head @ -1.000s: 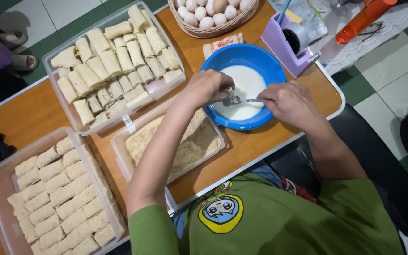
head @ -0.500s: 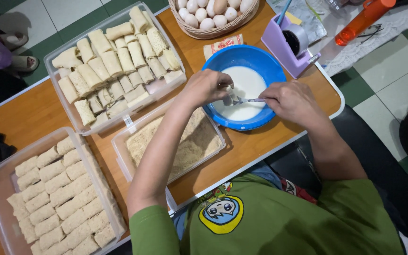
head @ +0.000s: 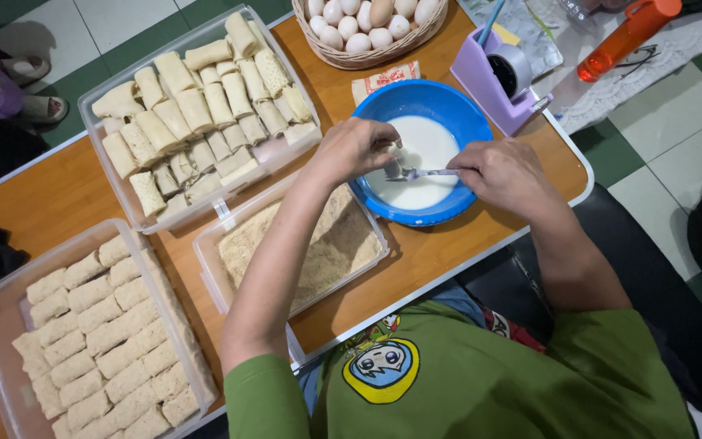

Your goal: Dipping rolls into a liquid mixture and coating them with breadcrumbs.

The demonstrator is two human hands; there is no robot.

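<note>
Head view, looking straight down on a wooden table [head: 58, 203]. Both hands meet over a blue bowl [head: 457, 114] holding white batter [head: 428, 146].

Right hand [head: 501, 172]: fingers curled shut round the handle of a metal fork [head: 424, 173]. Fork lies almost level, long axis running left–right, tines pointing toward the other hand.

Left hand [head: 355, 150]: fingertips pinched together at the bowl's left rim, right at the fork's tip. It seems to grip a small piece there (too hidden to name; cannot tell what).

So the fork bridges the two hands, handle end in the right, working end touching or just beside the left. Right hand owns it.

Around the bowl: a clear tray of breadcrumbs [head: 327, 252] just beside it on the left, nearer the left arm; a tub of pale uncoated rolls [head: 197, 106] beyond; a tub of crumbed rolls [head: 99, 341] well apart, far left. Basket of eggs [head: 367, 24] and a lilac holder [head: 501, 81] sit behind the bowl.
</note>
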